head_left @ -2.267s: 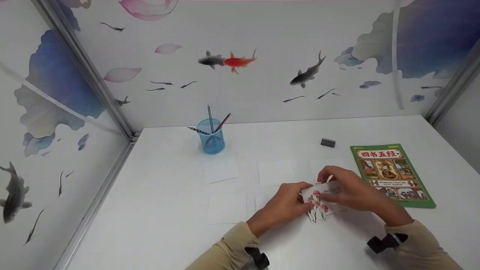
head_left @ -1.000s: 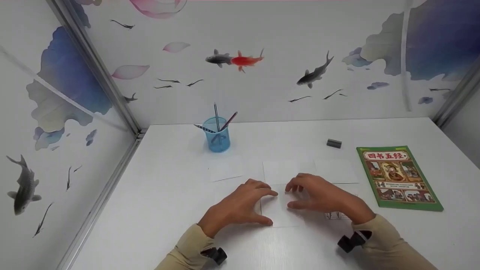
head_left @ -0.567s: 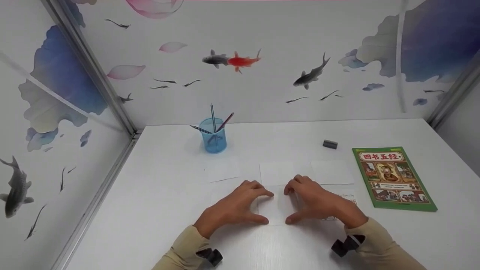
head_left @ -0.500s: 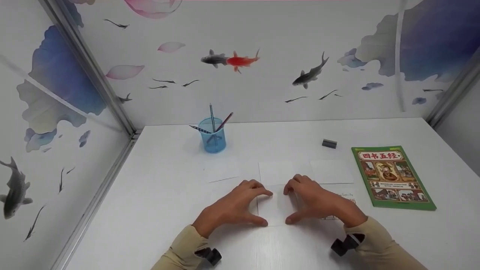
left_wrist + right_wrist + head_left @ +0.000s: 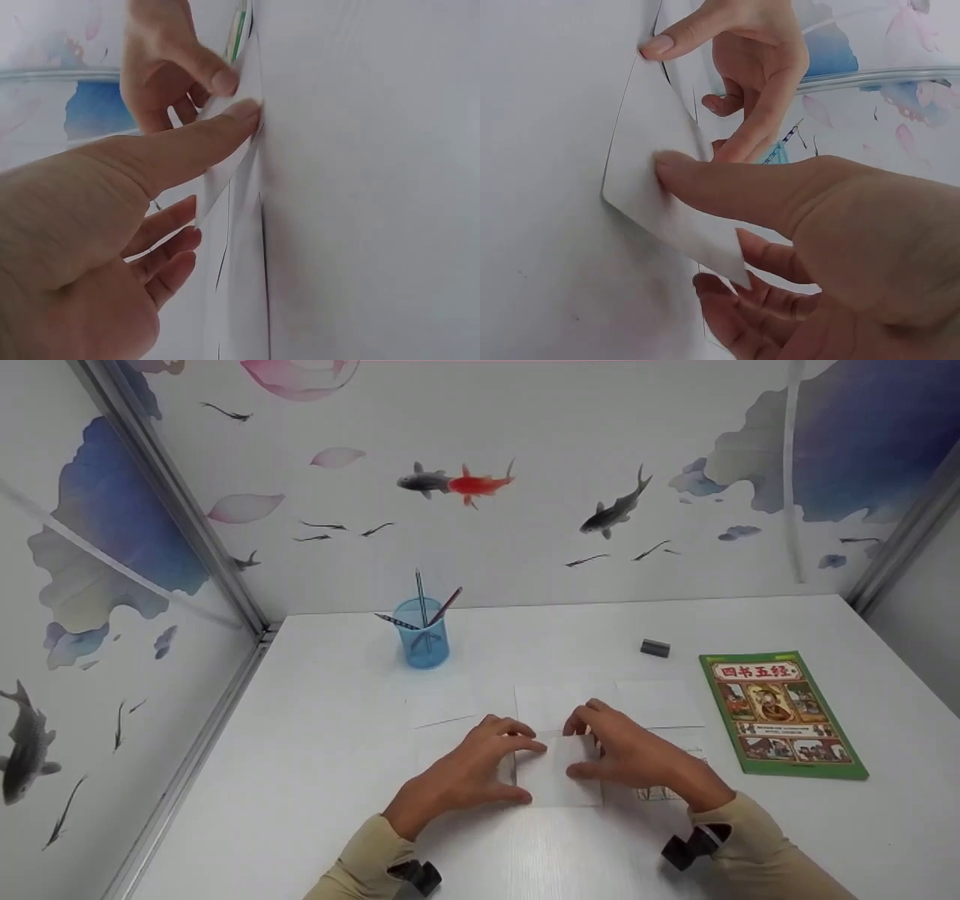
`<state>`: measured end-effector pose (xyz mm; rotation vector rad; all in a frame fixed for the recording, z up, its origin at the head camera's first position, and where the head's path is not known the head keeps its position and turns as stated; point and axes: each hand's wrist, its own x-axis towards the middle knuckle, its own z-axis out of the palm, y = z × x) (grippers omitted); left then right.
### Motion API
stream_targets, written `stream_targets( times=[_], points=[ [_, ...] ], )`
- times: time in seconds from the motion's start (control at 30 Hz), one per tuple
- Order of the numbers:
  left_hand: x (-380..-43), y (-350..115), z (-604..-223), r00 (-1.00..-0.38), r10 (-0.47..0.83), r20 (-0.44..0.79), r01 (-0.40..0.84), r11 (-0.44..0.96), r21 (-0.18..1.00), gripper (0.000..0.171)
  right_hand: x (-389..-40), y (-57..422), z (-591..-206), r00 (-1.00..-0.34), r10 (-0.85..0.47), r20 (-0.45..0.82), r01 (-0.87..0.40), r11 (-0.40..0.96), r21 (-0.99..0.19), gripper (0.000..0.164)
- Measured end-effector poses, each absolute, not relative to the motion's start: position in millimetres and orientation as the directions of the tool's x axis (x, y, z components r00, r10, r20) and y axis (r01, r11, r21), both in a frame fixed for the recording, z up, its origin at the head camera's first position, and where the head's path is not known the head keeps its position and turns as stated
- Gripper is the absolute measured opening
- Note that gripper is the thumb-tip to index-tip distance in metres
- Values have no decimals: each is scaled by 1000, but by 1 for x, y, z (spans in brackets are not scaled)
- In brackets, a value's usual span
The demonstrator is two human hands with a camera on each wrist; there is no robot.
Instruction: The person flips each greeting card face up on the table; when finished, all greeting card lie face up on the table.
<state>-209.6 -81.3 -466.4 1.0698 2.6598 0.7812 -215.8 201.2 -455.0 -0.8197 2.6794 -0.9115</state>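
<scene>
A blank white card [image 5: 551,780] lies low over the table between both hands, tilted with its right side raised. My right hand [image 5: 637,754] pinches its right side, the thumb on the upper face and the fingers beneath, as the right wrist view shows on the card [image 5: 645,142]. My left hand [image 5: 469,769] holds the left side, thumb at the near corner and fingers toward the far corner; the left wrist view shows its thumb [image 5: 202,146] lying along the card. Partly hidden under the right forearm lies a printed card [image 5: 660,793].
More blank white cards lie around in rows, such as the back middle card [image 5: 547,701] and the back right card [image 5: 660,701]. A blue cup [image 5: 425,649] with several pencils stands at the back. A dark grey eraser-like block [image 5: 655,648] and a green-bordered book [image 5: 784,712] lie to the right.
Both hands have moved left from the flower-printed card, now lying at the right, to the blank card. Since half a second ago the right thumb has slid onto this card and its right side has risen.
</scene>
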Motion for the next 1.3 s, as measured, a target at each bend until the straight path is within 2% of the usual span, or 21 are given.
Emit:
stream_targets(
  times=[0.07, 0.13, 0.27, 0.37, 0.5, 0.6, 0.7, 0.83, 0.93, 1.07, 1.17, 1.23, 1.3],
  points=[
    [-208, -79, -466, -749, 657, 88, 595, 609, 524, 58, -218, 202, -455, -843, -536, 55, -434, 616, -658, 40],
    [-207, -76, -466, -771, 625, 123, 574, 599, 559, 57, -220, 200, -454, -859, -499, 110, -420, 566, -710, 42],
    [-203, -71, -463, -796, 594, 120, 482, 501, 719, 63, -218, 192, -449, -877, -437, 198, -409, 465, -785, 48],
    [-202, -67, -464, -799, 595, 81, 363, 372, 854, 62, -215, 188, -447, -862, -450, 234, -433, 412, -802, 41],
    [-200, -63, -468, -801, 596, 47, 221, 222, 949, 52, -213, 185, -449, -819, -504, 273, -503, 404, -764, 31],
    [-199, -63, -470, -802, 596, 33, 170, 175, 970, 55, -213, 185, -452, -800, -514, 311, -554, 430, -713, 39],
    [-199, -64, -472, -805, 593, 27, 153, 164, 975, 58, -215, 186, -455, -814, -481, 326, -555, 478, -681, 47],
    [-202, -65, -472, -830, 556, 31, 106, 102, 989, 64, -219, 189, -455, -881, -382, 281, -462, 559, -688, 47],
    [-204, -65, -472, -858, 512, 26, 58, 46, 997, 69, -221, 191, -454, -927, -306, 216, -363, 593, -719, 57],
    [-206, -65, -473, -872, 488, 26, 48, 33, 998, 55, -220, 190, -454, -956, -251, 152, -282, 642, -713, 80],
    [-206, -65, -476, -872, 487, 43, 84, 63, 994, 42, -217, 188, -456, -953, -250, 172, -299, 679, -670, 93],
    [-207, -65, -478, -873, 485, 53, 122, 111, 986, 38, -215, 186, -458, -936, -281, 213, -352, 692, -630, 95],
    [-207, -66, -479, -873, 483, 71, 177, 177, 968, 36, -213, 185, -460, -897, -348, 271, -441, 682, -583, 87]
  ],
)
